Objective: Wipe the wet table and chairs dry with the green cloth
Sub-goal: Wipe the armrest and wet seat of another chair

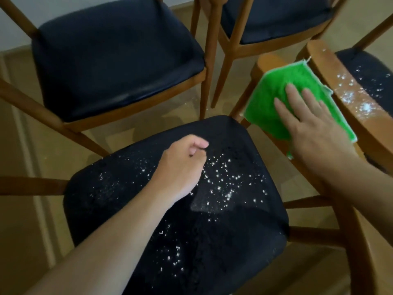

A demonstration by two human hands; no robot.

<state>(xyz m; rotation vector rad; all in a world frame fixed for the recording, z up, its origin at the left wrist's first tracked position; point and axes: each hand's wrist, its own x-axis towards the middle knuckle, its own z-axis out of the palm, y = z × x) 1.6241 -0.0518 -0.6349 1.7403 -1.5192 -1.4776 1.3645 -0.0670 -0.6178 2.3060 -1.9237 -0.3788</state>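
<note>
A green cloth [274, 96] lies over the wooden backrest [266, 62] of the near chair. My right hand [308, 122] presses flat on it with straight fingers. The chair's black seat [212, 231] below me is speckled with bright water drops. My left hand [182, 165] hovers over the seat's middle, its fingers curled in with nothing in them. Another chair's wooden backrest [348, 92] at the right also carries drops, and so does its dark seat [370, 71].
Two more wooden chairs with black seats stand behind, one at the back left [114, 60] and one at the back middle [272, 18]. Their legs crowd the tan floor [25, 124] between the chairs.
</note>
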